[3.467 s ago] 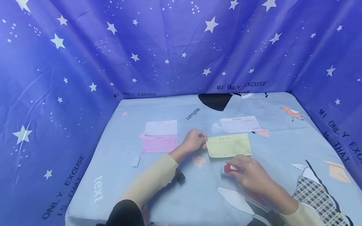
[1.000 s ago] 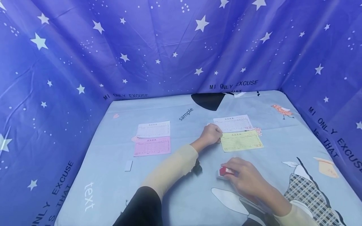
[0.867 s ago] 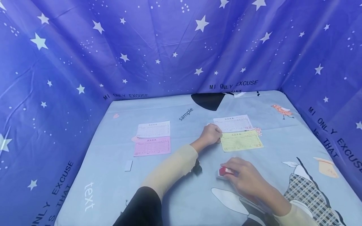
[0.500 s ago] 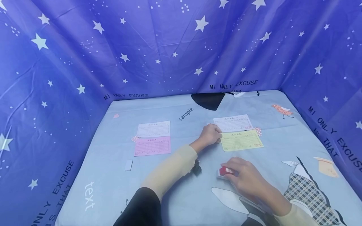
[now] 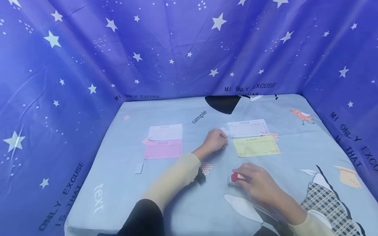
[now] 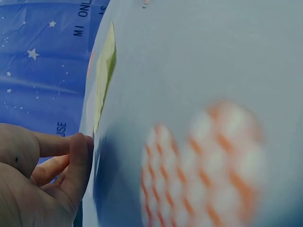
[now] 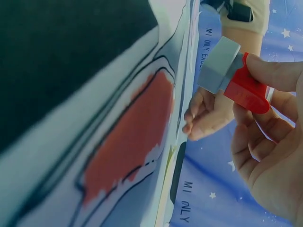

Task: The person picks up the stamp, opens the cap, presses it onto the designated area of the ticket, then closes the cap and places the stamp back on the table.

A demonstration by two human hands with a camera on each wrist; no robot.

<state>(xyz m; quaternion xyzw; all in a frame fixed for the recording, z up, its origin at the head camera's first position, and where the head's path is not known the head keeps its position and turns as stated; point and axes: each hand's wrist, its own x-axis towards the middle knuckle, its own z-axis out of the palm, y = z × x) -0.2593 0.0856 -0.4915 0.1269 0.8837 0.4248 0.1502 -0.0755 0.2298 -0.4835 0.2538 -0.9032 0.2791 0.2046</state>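
My right hand [image 5: 260, 183] pinches a red and grey stamp [image 7: 248, 90] between thumb and fingers, low over the near right part of the table. Its grey end points left in the head view. Just left of a yellow printed slip [image 5: 257, 146] is my left hand [image 5: 215, 140], apart from the paper. In the left wrist view its thumb and forefinger tips come together with nothing seen between them. Behind the yellow slip lies a white slip [image 5: 248, 128], their edges close together. Red marks show at the lower right corner of both slips.
Farther left, a second white slip [image 5: 165, 131] lies above a pink slip [image 5: 163, 149]. A small pale rectangular piece [image 5: 139, 168] sits nearer the front. The blue patterned tablecloth [image 5: 118, 186] meets purple star curtains [image 5: 174, 39] at back and sides.
The yellow slip has shifted right, beneath the white slip. My left hand followed it, then let go and drew back left. The right hand keeps hold of the stamp, almost in place.
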